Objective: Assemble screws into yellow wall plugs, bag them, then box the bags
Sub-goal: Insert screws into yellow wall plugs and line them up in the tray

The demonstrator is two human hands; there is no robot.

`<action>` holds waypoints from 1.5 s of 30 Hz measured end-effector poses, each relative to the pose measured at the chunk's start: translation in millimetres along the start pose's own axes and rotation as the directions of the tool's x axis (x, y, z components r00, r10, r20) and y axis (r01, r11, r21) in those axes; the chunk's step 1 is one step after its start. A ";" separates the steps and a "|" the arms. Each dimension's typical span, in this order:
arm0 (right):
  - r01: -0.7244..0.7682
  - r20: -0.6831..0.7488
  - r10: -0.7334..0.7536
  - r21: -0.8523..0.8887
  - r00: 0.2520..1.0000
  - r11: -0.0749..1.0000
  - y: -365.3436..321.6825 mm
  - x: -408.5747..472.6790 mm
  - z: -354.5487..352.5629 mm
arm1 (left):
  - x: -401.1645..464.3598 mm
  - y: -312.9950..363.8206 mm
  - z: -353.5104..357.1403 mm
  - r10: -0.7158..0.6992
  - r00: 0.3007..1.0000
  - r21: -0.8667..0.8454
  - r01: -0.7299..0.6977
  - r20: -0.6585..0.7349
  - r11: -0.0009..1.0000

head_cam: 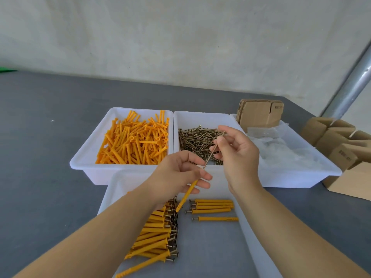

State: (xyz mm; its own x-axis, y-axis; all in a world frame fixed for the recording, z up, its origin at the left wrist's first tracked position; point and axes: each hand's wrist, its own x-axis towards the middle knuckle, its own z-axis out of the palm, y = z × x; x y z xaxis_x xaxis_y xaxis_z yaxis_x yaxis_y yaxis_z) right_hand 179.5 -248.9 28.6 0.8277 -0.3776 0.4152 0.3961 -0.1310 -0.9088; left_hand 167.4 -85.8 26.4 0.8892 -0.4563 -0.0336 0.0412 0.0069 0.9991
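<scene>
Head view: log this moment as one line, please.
stage: assembly | left hand: holds yellow plug | right hand: holds screw, tip near plug mouth | not yet inserted

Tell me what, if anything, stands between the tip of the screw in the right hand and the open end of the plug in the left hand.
Nothing visible does. The screw in the right hand points down at the yellow plug in the left hand; only open air lies between, though the left fingers crowd the plug's mouth.
</scene>
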 end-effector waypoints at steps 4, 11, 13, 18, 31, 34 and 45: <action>0.022 0.054 -0.019 -0.051 0.998 0.998 -0.9 -3.5 0.7 | -1.1 -0.2 0.5 0.006 1.000 -0.027 -0.006 0.008 1.000; 0.112 0.264 -0.082 -0.099 0.961 0.989 -9.0 -14.3 5.6 | -1.0 0.1 -3.5 0.065 0.995 -0.044 -0.068 -0.073 0.997; 0.115 0.266 -0.085 -0.099 0.960 0.988 -11.9 -15.3 5.1 | -1.4 0.5 -6.1 0.122 0.990 0.047 -0.119 -0.066 0.992; 0.016 0.042 -0.013 -0.074 0.999 0.997 -8.4 -3.3 -5.1 | -5.5 0.4 -3.6 0.090 0.983 0.211 -0.123 0.159 0.970; -0.014 0.037 0.018 -0.115 0.999 0.993 2.5 1.3 -10.0 | -0.8 -21.1 28.3 -0.011 0.956 0.865 -0.260 0.293 0.430; -0.012 0.042 0.018 -0.131 0.999 0.991 3.0 2.0 -11.0 | 0.7 -30.2 38.6 -0.081 0.944 0.940 -0.304 0.319 0.152; -0.019 0.054 0.029 -0.171 0.998 0.985 5.3 4.3 -12.0 | 6.0 -32.0 48.2 -0.080 0.943 0.945 -0.326 0.322 -0.038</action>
State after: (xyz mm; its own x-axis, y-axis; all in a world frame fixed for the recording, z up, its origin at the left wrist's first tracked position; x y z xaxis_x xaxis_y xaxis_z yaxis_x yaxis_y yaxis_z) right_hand 180.3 -262.2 25.1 0.8593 -0.3308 0.3902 0.3062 -0.2782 -0.9104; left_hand 149.5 -131.7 -4.6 0.6887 -0.7177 -0.1032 -0.7218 -0.6921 -0.0032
